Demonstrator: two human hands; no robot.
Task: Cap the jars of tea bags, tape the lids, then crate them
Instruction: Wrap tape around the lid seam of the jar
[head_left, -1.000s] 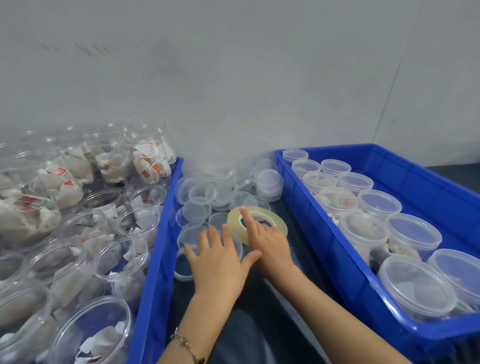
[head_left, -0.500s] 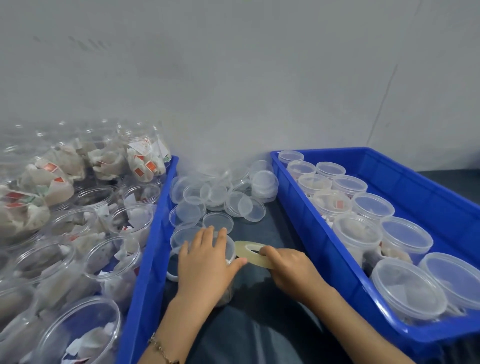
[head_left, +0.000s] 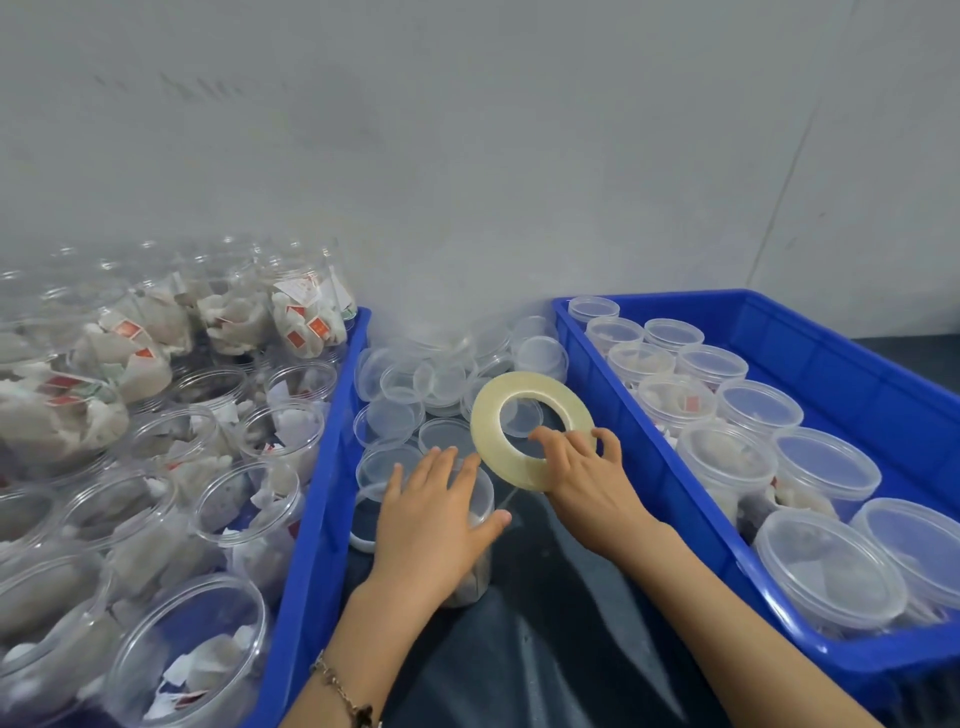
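Loose lids (head_left: 441, 384) crowd behind, perhaps stacked.

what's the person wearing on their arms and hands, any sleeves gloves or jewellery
Both forearms are bare to the bottom edge of the picture, with no sleeves in view. The left hand and right hand wear no gloves, and no rings show. The only thing worn is a thin gold-coloured chain bracelet with a small dark charm on the left wrist.

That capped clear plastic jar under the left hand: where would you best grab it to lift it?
Likely around the capped clear plastic jar's round side wall below the lid, coming from above or the near side. It stands upright; the left hand rests flat on its lid, and the blue crate crowds its left.
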